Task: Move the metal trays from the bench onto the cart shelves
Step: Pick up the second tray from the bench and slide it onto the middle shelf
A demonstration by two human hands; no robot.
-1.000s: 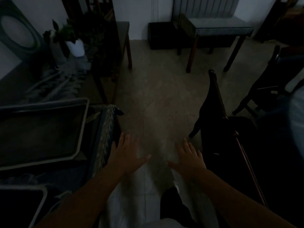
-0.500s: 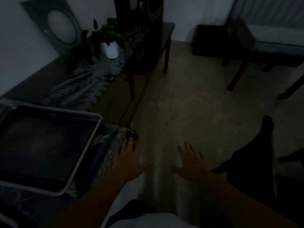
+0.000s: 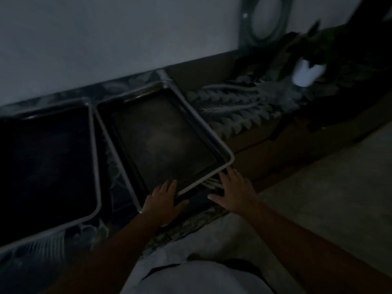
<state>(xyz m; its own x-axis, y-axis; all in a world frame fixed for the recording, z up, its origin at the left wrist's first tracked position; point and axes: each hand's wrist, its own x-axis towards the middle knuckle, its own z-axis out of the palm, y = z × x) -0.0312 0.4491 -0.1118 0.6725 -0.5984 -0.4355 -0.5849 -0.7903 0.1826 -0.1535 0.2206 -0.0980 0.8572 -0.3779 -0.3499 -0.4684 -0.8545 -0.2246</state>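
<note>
The room is dim. Two empty metal trays lie side by side on the bench (image 3: 118,211), which is covered with a leaf-patterned cloth. The right tray (image 3: 167,134) is angled, its near rim towards me. The left tray (image 3: 48,162) is darker and runs off the left edge. My left hand (image 3: 163,200) reaches over the right tray's near rim with fingers straight. My right hand (image 3: 234,190) is spread flat just beyond the tray's near right corner, holding nothing. No cart is in view.
A white pot with a dark plant (image 3: 307,73) stands at the bench's far right. A round framed object (image 3: 267,20) leans on the wall behind it. Pale feather-like decorations (image 3: 237,107) lie between tray and pot. Tiled floor (image 3: 331,200) lies to the right.
My view has swung left from the floor to the bench. Both hands moved from hovering over the floor to the near edge of the right tray.
</note>
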